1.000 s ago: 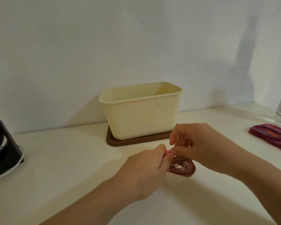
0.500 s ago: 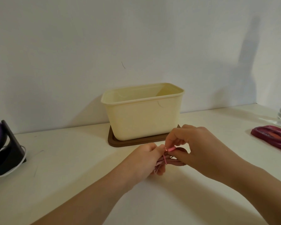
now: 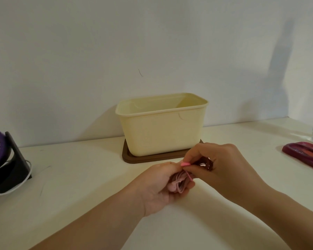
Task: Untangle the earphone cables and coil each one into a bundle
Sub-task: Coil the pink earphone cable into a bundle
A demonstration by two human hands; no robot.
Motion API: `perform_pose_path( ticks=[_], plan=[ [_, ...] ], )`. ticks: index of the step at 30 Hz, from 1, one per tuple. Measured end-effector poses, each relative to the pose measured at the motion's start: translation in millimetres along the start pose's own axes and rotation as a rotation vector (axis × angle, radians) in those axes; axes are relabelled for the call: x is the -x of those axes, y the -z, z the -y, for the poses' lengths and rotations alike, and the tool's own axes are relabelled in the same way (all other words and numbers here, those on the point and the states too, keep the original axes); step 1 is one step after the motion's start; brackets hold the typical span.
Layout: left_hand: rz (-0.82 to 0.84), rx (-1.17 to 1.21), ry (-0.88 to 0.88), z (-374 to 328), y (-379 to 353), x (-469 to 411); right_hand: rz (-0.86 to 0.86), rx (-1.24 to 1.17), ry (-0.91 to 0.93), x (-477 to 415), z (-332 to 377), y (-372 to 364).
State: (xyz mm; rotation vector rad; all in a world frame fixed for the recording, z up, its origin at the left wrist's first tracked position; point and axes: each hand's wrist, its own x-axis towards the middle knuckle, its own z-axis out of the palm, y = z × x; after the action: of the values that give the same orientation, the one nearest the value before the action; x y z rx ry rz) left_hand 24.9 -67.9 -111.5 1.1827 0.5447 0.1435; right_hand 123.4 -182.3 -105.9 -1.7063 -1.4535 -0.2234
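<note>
The left hand [image 3: 159, 190] grips the coiled earphone cable [image 3: 179, 183]; just beside it, the right hand [image 3: 224, 170] pinches a pink tie [image 3: 185, 164] on this cable.

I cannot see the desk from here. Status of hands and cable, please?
Left hand grips the coiled earphone cable. Right hand pinches a thin pink band at it. Cream container behind the hands.
</note>
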Motion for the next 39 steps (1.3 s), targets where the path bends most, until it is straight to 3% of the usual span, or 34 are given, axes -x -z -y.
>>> perform_pose_path(
  ticks=[6,18,28,39],
  plan=[
    [-0.036,0.135,-0.072,2.0,4.2,-5.2,0.024,-0.103,-0.104,-1.8,-0.6,1.3],
    [0.041,-0.136,-0.378,1.1,3.9,-4.8,-0.007,-0.403,-0.265,-4.7,0.7,4.3],
    [0.038,-0.162,-0.433,1.5,1.1,-3.5,-0.106,-0.622,-0.447,-7.1,2.8,4.1],
    [0.003,-0.159,-0.488,4.7,2.0,-6.5,-0.211,-0.626,-0.491,-4.7,4.7,-0.3]
  ],
)
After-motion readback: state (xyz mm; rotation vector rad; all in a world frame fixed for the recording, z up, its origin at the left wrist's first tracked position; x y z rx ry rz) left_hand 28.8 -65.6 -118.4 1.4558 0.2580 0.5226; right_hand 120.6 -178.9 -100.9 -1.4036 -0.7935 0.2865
